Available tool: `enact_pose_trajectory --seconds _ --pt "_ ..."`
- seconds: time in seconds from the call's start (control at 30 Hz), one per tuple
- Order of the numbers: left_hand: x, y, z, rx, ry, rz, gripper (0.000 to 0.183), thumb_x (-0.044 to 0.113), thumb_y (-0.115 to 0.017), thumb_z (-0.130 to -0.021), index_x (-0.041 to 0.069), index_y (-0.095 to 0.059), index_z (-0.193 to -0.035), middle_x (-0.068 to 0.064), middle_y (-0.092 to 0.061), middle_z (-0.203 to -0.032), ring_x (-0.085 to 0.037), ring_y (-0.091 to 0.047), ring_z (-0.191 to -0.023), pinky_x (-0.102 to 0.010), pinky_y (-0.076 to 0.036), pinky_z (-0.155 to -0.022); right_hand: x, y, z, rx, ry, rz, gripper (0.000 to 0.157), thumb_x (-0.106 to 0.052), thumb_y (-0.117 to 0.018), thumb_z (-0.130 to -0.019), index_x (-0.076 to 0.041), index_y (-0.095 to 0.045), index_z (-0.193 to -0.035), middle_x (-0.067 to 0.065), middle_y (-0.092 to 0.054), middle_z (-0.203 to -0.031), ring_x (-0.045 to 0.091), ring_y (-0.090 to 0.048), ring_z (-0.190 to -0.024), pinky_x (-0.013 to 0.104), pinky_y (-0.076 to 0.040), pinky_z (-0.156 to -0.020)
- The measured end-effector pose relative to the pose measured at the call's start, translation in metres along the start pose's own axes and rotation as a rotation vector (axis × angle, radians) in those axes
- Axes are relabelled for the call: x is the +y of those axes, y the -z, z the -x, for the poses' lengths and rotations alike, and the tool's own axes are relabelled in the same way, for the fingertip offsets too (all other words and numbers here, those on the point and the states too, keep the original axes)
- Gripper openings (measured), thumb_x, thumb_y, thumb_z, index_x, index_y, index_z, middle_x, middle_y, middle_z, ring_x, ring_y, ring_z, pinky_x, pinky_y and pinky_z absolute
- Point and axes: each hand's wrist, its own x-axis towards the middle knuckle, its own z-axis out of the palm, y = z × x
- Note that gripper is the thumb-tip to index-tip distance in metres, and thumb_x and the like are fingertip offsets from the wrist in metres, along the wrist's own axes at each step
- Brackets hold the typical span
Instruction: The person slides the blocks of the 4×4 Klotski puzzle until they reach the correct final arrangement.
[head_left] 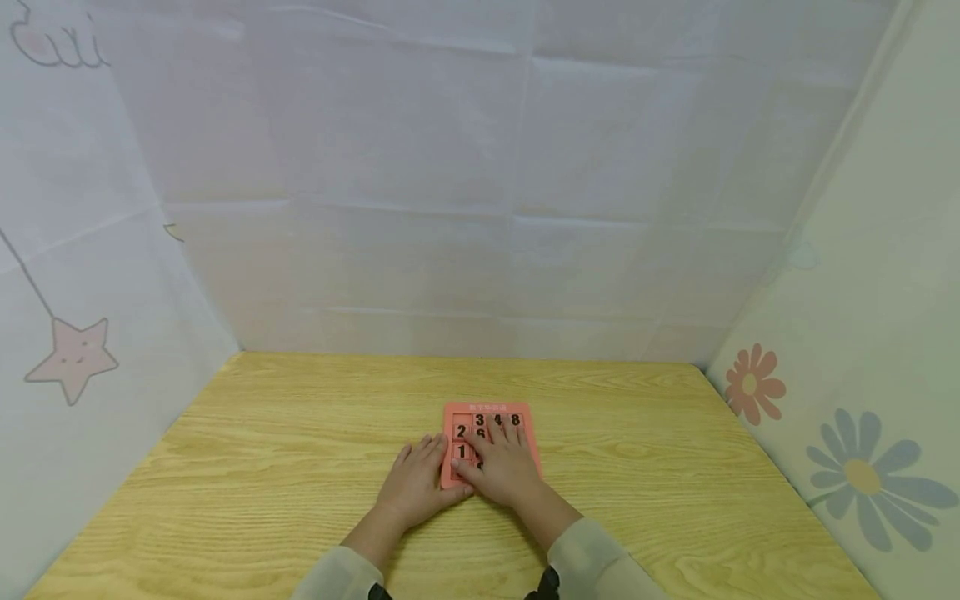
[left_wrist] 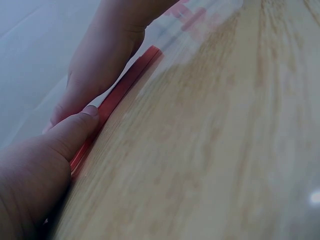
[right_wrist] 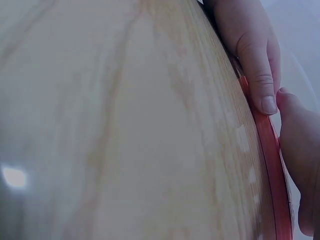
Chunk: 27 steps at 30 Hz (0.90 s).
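A pink number slide puzzle (head_left: 487, 407) lies flat on the table, its square tiles printed in black. The digits 3, 4 and 8 show along its far row, with 2 and 1 down the left side. My left hand (head_left: 416, 483) holds the near left corner, fingers along the left edge and thumb on the near edge. Over the tiles rests my right hand (head_left: 506, 468), fingers extended, covering several of them. From the left wrist view, the puzzle's red-looking side (left_wrist: 127, 80) shows beside the left thumb (left_wrist: 75, 132); what the right fingertips touch is hidden there.
The wood-grain table (head_left: 300, 417) extends around the puzzle. Pale cloth (head_left: 480, 208) hangs behind it and on both sides, with a printed star (head_left: 72, 358) at left and flowers (head_left: 862, 477) at right. Light sleeves (head_left: 600, 562) cover the forearms.
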Motion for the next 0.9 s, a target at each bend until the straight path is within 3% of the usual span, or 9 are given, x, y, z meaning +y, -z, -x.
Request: enact_pose_trajectory --seconds 0.9 --pt "0.000 0.001 0.000 -0.013 -0.017 -0.002 0.098 0.072 -0.056 -0.084 0.002 -0.038 -0.150 -0.015 -0.039 -0.155 -0.035 -0.032 -0.146 -0.058 -0.021 -0.120 0.000 0.006 -0.018 -0.057 -0.060 0.000 0.067 -0.069 -0.035 -0.095 -0.030 -0.045 -0.148 0.012 -0.024 -0.163 0.039 -0.012 -0.152 0.059 -0.013 -0.123"
